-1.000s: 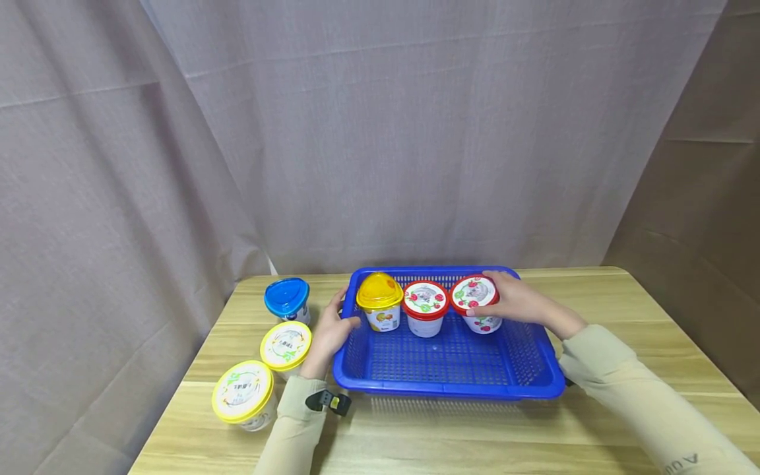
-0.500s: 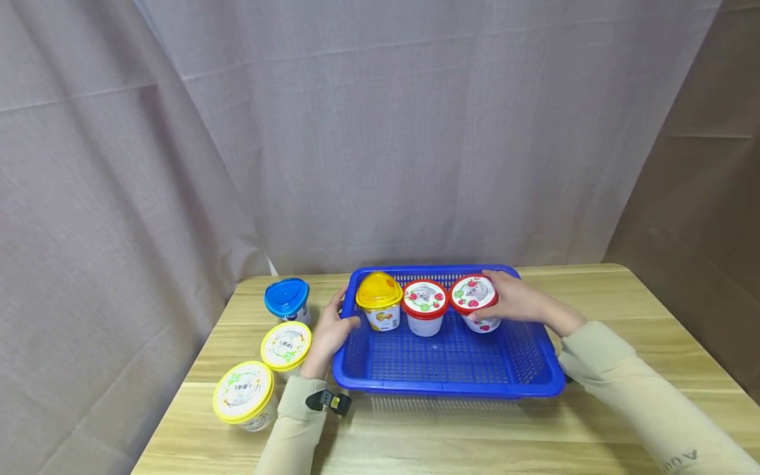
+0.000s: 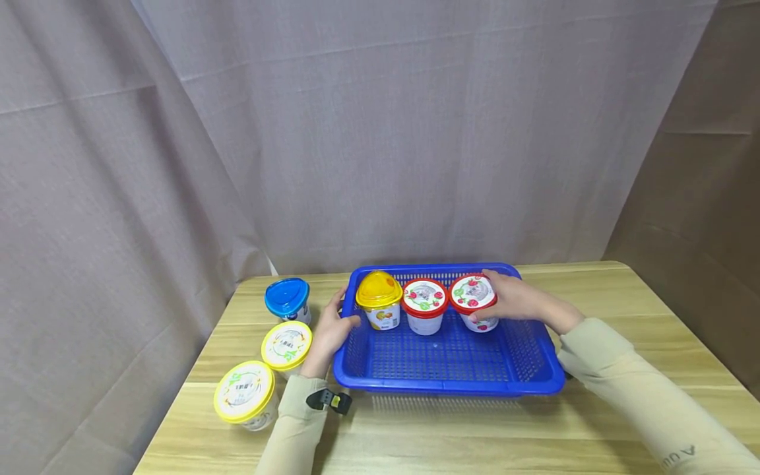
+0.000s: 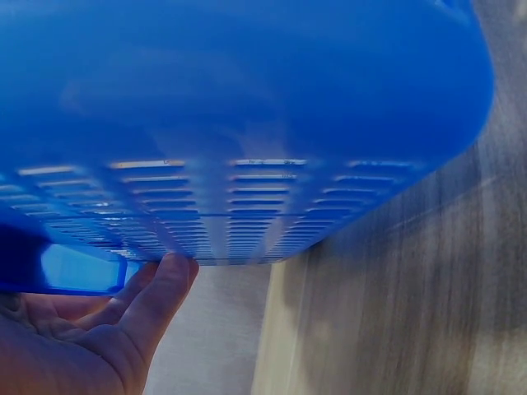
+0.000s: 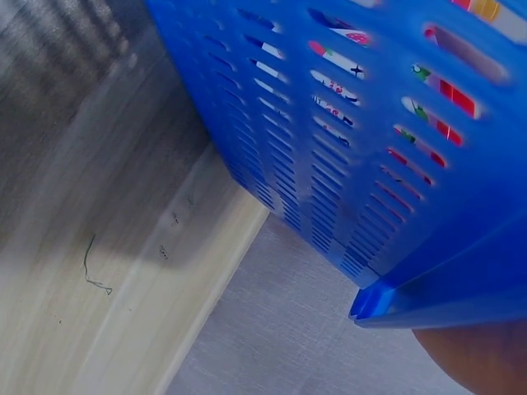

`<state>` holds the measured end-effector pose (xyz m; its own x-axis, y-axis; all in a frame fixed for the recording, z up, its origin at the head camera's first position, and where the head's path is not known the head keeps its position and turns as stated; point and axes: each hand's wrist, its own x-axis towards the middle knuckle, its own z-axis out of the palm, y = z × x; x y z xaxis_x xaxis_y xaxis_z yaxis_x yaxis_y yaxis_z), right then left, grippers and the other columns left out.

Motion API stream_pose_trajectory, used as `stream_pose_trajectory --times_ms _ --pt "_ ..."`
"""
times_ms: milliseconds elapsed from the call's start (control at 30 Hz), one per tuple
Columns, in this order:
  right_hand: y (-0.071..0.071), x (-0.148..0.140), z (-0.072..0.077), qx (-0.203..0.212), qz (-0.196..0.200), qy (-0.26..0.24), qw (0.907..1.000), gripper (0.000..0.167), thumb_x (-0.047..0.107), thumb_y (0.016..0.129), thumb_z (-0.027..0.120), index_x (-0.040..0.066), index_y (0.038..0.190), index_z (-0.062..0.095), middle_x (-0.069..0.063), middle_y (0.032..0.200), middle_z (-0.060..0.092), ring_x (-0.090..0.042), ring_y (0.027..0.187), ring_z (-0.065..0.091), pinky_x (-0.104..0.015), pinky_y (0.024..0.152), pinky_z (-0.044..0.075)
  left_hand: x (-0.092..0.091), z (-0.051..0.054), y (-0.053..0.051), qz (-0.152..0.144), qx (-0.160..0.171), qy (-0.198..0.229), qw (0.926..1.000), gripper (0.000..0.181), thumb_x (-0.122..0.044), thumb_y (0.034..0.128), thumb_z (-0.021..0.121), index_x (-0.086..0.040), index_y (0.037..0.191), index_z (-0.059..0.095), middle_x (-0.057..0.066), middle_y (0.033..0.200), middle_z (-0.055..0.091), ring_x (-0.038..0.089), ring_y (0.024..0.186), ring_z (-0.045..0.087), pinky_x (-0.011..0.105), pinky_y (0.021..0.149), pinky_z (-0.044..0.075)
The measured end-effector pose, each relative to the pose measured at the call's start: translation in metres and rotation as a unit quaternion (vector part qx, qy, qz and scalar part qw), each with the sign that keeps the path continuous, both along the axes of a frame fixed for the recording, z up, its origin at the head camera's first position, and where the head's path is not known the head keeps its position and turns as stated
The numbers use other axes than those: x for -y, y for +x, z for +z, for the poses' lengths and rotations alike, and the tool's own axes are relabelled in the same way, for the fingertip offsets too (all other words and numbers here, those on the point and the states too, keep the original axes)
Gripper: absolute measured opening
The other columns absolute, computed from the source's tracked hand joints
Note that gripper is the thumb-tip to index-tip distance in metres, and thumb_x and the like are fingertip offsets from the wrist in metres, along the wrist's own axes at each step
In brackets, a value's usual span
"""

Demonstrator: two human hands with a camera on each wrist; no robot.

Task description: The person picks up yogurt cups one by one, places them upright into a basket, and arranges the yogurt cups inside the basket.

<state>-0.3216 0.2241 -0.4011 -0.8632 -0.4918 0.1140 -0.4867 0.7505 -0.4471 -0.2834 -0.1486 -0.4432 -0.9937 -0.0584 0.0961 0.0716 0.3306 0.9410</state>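
Observation:
In the head view, a blue slotted plastic basket (image 3: 445,384) stands on the table. My left hand (image 3: 330,333) grips its left rim, thumb over the rim and fingers outside; the left wrist view shows that hand (image 4: 107,329) beneath the rim. At the back right inside the basket, my right hand (image 3: 515,298) holds a red-lidded paper cup (image 3: 473,291) with berry prints, fingers behind it and thumb in front. Beside this cup sits a second red-lidded cup (image 3: 425,297), then a cup with a domed yellow lid (image 3: 379,293). All three form a row along the back wall.
Left of the basket stand a blue-lidded cup (image 3: 287,297) and two tubs with yellow-rimmed lids, a smaller one (image 3: 286,344) and a larger one (image 3: 244,392). A grey curtain (image 3: 415,145) hangs behind the wooden table (image 3: 451,435).
My right hand and the red-lidded cup it holds have shifted very slightly left within the basket. The left hand keeps its grip on the rim.

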Motion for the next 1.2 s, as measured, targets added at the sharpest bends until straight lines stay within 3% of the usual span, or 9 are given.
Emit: stream_pose_trajectory --times_ms 200,400,767,1000,1200 --pt "0.0010 0.0016 0.0019 0.005 0.005 -0.003 1.0000 0.099 0.043 0.076 0.087 -0.018 0.137 0.038 -0.028 0.118 0.060 -0.038 0.106 0.063 -0.055 0.091 0.052 0.0003 -0.0006 -0.0002 -0.002 -0.017 0.006 0.9998 0.085 0.003 0.0732 0.063 -0.003 0.154 0.038 0.028 0.134 0.057 0.039 0.109 0.062 0.051 0.092 0.052" --pt "-0.0003 0.0027 0.0023 0.012 -0.004 0.013 0.9998 0.102 0.047 0.079 0.084 -0.019 0.139 0.034 -0.029 0.120 0.060 -0.039 0.108 0.062 -0.055 0.092 0.051 0.0015 -0.0011 -0.0009 -0.005 -0.024 0.010 0.9997 0.084 0.003 0.0738 0.064 -0.002 0.154 0.037 0.029 0.134 0.056 0.039 0.109 0.062 0.051 0.092 0.052" --pt "0.0018 0.0050 0.0022 0.005 0.003 0.026 0.9997 0.107 0.046 0.079 0.083 -0.024 0.140 0.029 -0.037 0.127 0.052 -0.050 0.120 0.052 -0.062 0.100 0.043 0.0029 -0.0034 -0.0022 -0.001 -0.010 0.005 0.9999 0.084 0.002 0.0757 0.063 -0.006 0.155 0.037 0.027 0.139 0.054 0.041 0.116 0.059 0.055 0.097 0.050" --pt "0.0046 0.0039 -0.0013 -0.016 -0.006 0.013 0.9998 0.101 0.042 0.073 0.089 -0.020 0.136 0.039 -0.036 0.124 0.047 -0.049 0.114 0.051 -0.062 0.096 0.046 0.0009 -0.0044 -0.0005 -0.002 -0.009 0.006 0.9999 0.084 0.002 0.0762 0.064 -0.005 0.155 0.036 0.028 0.138 0.054 0.041 0.115 0.060 0.056 0.097 0.049" --pt "0.0026 0.0021 -0.0033 -0.027 -0.008 0.008 0.9996 0.109 0.041 0.072 0.089 -0.022 0.141 0.034 -0.041 0.132 0.041 -0.053 0.120 0.046 -0.063 0.101 0.042 0.0004 -0.0019 -0.0008 0.002 -0.001 0.005 1.0000 0.084 0.001 0.0764 0.063 -0.007 0.156 0.036 0.026 0.140 0.053 0.041 0.118 0.058 0.057 0.099 0.048"
